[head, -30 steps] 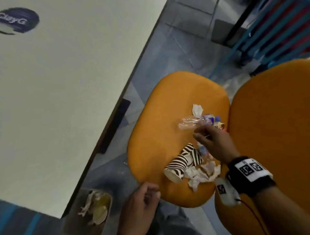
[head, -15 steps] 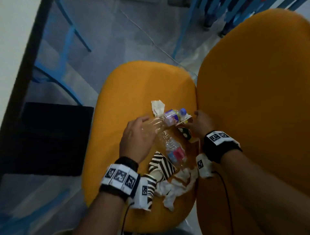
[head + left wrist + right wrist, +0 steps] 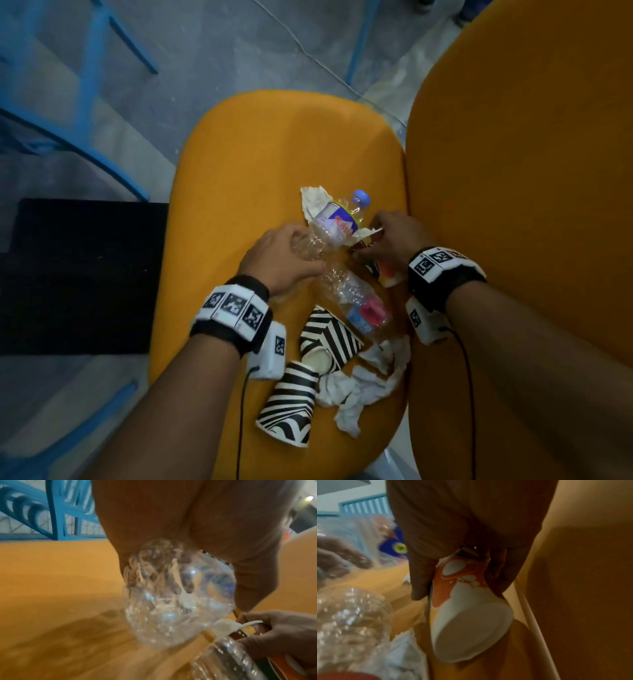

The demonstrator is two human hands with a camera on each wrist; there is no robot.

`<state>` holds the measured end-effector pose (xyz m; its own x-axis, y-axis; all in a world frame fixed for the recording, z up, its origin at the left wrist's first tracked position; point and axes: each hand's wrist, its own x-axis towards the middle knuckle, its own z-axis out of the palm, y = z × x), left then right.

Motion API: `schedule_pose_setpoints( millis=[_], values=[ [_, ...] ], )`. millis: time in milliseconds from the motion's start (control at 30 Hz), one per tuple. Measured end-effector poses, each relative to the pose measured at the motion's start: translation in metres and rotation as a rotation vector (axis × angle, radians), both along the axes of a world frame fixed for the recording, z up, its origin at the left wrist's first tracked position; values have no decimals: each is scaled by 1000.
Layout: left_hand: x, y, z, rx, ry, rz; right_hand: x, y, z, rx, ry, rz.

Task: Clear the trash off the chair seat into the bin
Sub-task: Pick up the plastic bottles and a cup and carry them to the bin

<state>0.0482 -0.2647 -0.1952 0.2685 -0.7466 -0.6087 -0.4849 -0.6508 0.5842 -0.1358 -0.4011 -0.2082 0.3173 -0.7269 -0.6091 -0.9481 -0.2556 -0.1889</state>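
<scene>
On the orange chair seat [image 3: 257,164] lies a heap of trash. My left hand [image 3: 284,257] grips the base end of a crumpled clear bottle [image 3: 334,222] with a blue cap; its clear body fills the left wrist view [image 3: 171,595]. My right hand [image 3: 387,240] pinches a squashed orange-and-white paper cup [image 3: 385,274] by the chair back, seen close in the right wrist view [image 3: 467,615]. A second clear bottle [image 3: 356,301] with a red and blue label, two zebra-striped cups [image 3: 325,335] [image 3: 291,407] and crumpled tissues [image 3: 363,383] lie nearer me. The bin is out of view.
The orange chair back [image 3: 531,171] rises right beside my right hand. Another tissue [image 3: 313,200] lies behind the held bottle. Blue metal legs [image 3: 89,68] and a black slab [image 3: 82,274] are on the grey floor to the left.
My left hand came up from the seat's front edge and took the capped bottle, now tilted cap-up. My right hand left that bottle and closed on the orange-and-white cup. The view swung off the bin.
</scene>
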Motion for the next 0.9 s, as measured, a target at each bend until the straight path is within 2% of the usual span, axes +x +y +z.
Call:
schedule_pose_setpoints(
  millis=[67,167,267,400,433,500,600,700,767,800,900],
  values=[
    [11,21,13,-47,72,67,-1,1,6,-4,-114,-50],
    [24,63,37,-86,289,223,12,1,18,56,-257,-98],
    [23,103,57,-60,466,262,34,1,27,29,-150,152],
    [-9,151,60,163,669,248,70,-1,15,-63,32,534],
    [-19,160,55,193,635,215,79,-2,10,-78,58,599],
    [-41,168,40,229,438,41,91,-2,2,-95,116,702],
    [-72,165,31,307,197,-132,92,0,-2,-174,118,766],
    [-93,155,34,379,105,-238,78,5,-4,-221,42,848],
    [-100,152,33,409,68,-291,71,4,-7,-200,5,781],
    [-101,151,33,410,47,-312,68,1,-5,-162,-8,681],
    [-91,149,26,404,81,-312,54,-14,11,-14,-125,193]
  ],
)
